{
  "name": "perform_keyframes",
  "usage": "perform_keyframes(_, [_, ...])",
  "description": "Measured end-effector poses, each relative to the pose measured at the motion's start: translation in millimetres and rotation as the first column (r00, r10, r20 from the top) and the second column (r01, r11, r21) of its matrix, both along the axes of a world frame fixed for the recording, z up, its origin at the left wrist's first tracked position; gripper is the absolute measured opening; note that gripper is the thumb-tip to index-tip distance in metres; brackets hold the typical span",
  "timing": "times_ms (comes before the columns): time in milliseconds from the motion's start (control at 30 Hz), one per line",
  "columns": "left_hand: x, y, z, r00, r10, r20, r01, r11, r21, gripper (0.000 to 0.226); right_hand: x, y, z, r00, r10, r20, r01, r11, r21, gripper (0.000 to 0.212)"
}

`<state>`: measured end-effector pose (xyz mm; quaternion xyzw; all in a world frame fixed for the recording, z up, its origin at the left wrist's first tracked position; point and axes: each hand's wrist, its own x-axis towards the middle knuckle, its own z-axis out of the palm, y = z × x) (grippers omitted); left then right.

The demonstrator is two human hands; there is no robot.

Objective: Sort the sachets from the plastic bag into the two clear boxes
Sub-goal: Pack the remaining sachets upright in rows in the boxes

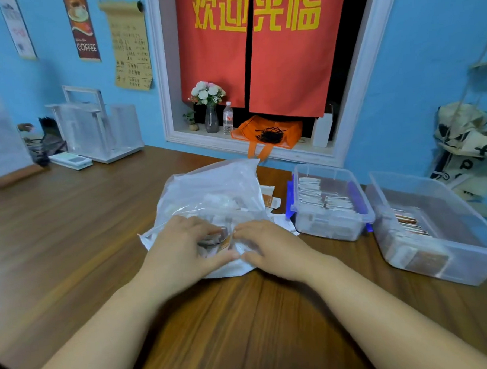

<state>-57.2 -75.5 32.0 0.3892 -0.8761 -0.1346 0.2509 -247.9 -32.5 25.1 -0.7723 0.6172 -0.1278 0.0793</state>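
A crumpled clear plastic bag [214,197] full of sachets lies on the wooden table [69,227] in front of me. Both hands are at its near opening. My left hand [180,244] curls its fingers and thumb round a small bunch of sachets [214,239], some brown and orange. My right hand [271,245] lies just beside it, fingers bent onto the bag's edge and the same bunch. To the right stand two clear boxes: the nearer-centre box [349,178] holds rows of pale sachets, the far-right box [463,201] holds brown and orange ones.
Loose sachets and paper scraps [274,202] lie between the bag and the first box. A clear acrylic stand [98,130] and a white device [72,161] sit at the table's back left. An orange bag [267,132] hangs over the window sill behind.
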Motion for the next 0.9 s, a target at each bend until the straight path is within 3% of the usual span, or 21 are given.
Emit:
perform_keyframes(100, [-1,-2,-4,0.996,-0.023,0.082,0.029,0.996,-0.079,0.073,-2,3,-2,0.997,-0.041,0.071,0.042,0.999,-0.015,0.047])
perform_keyframes(200, [2,-3,-3,1.000,0.013,-0.008,-0.014,0.997,-0.073,0.030,-5,6,-2,0.981,-0.104,0.167,0.111,0.993,-0.036,0.048])
perform_keyframes(267, [5,-7,-1,0.995,0.071,-0.065,-0.075,0.995,-0.058,0.014,-4,8,-2,0.964,-0.126,0.233,0.138,0.990,-0.032,0.046])
perform_keyframes(400, [9,-14,-1,0.962,0.170,-0.212,-0.184,0.982,-0.049,0.008,5,8,-1,0.946,-0.111,0.305,0.141,0.987,-0.078,0.050])
perform_keyframes(500, [8,-13,-1,0.964,0.125,-0.234,-0.131,0.991,-0.009,0.006,16,5,0,0.903,-0.111,0.415,0.177,0.976,-0.124,0.057])
perform_keyframes(600, [6,-7,1,0.977,-0.016,-0.212,0.018,1.000,0.008,0.035,21,1,0,0.835,-0.106,0.540,0.219,0.964,-0.150,0.047])
perform_keyframes(667, [7,-8,1,0.980,-0.050,-0.192,0.055,0.998,0.018,0.036,19,0,1,0.853,-0.101,0.511,0.218,0.960,-0.175,0.026])
perform_keyframes(733, [13,-13,-1,0.976,-0.032,-0.216,0.041,0.999,0.034,0.015,13,1,0,0.891,-0.091,0.446,0.198,0.960,-0.200,0.013])
perform_keyframes(900, [26,-26,0,0.978,0.062,-0.199,-0.068,0.997,-0.022,0.025,-1,0,-3,0.909,-0.142,0.392,0.239,0.948,-0.210,0.014])
